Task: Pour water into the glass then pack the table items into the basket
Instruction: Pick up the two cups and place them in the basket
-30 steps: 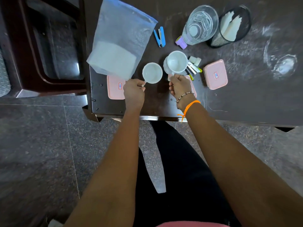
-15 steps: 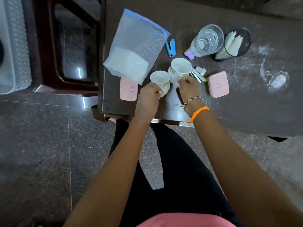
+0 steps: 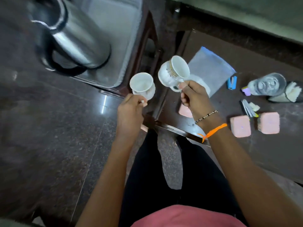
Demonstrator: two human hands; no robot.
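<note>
My left hand [image 3: 129, 110] grips the handle of a white cup [image 3: 142, 86], held in the air left of the table's corner. My right hand [image 3: 193, 95] holds a second white cup [image 3: 173, 72] by its handle, tilted, above the table's left edge. A glass of water [image 3: 265, 83] stands on the dark table [image 3: 262, 153] at the right. To the upper left sits a pale basket [image 3: 118, 40] with a steel kettle [image 3: 72, 38] in it.
On the table lie a plastic bag [image 3: 211, 69], a blue stapler [image 3: 232, 82], three pink boxes [image 3: 240, 126], [image 3: 268, 122], [image 3: 185, 111], a black mesh holder [image 3: 288, 94] and some pens [image 3: 247, 108]. A dark wooden stool [image 3: 147, 51] bears the basket.
Both hands have lifted the cups off the table and carried them left toward the basket. The view has swung left, bringing the basket and kettle into sight.
</note>
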